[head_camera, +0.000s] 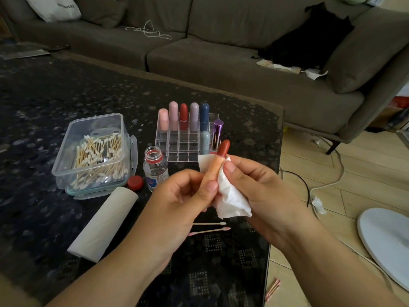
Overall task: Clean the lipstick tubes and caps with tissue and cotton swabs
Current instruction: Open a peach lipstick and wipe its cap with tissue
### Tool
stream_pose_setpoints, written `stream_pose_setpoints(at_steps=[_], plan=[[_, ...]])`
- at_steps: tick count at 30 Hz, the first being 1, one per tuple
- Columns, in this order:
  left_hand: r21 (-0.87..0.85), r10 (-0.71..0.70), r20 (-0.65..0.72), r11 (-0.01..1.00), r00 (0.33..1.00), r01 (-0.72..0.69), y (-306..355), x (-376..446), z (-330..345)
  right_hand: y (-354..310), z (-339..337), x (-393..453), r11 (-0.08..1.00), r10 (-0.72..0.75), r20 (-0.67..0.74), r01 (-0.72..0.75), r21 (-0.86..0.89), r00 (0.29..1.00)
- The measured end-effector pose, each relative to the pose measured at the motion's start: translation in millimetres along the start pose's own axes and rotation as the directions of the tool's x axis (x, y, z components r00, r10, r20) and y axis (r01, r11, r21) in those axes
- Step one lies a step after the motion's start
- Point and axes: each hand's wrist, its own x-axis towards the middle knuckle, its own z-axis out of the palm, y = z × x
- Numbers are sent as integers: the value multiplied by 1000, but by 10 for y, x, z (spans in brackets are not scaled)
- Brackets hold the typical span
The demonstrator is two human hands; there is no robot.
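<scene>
While held over the dark patterned glass table (66, 103), peach-bodied open lipstick tube with brick-red bullet (215, 167) pinched low by left hand (177, 200). Crumpled white tissue (230, 200) wrapped against tube's side, gripped by right hand (261, 187). Behind: clear acrylic organiser (177, 149) with capped lipsticks; clear plastic box of cotton swabs (97, 149).

1. Held lipstick (218, 165): peach tube, brick-red bullet.
2. Tissue (230, 199) wrapped beside it: white.
3. Capped lipsticks in clear organizer (174, 149) beyond the grip: pink, mauve-pink, red, lilac, navy, grey-blue, metallic purple.
4. Table (44, 103) under the grip: black w/ grey speckle.
5. Bottle cap (135, 182) left of the grip: red.
</scene>
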Motion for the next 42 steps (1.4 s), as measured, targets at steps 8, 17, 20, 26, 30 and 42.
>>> stream_pose_setpoints(at_steps=[8, 17, 20, 26, 30, 42], plan=[[4, 13, 36, 1000, 999, -13, 14, 9, -35, 17, 59, -9, 999, -50, 69, 49, 23, 996], [-219, -123, 177, 962, 976, 161, 48, -29, -43, 42, 66, 5, 995, -101, 45, 101, 7, 994], [-255, -107, 163, 956, 981, 147, 75, -37, -30, 30, 74, 2, 992, -127, 81, 126, 24, 989], [-216, -30, 69, 975, 997, 44, 85, -34, -24, 45, 65, 11, 988, -155, 64, 154, 14, 986], [-152, 42, -22, 987, 999, -45, 80, -34, 16, 55, 79, 0, 987, -160, 12, 160, -2, 987], [300, 324, -185, 918, 928, -261, -10, -44, 67, 90, 141, 9, 985, -171, -81, 172, 4, 982]])
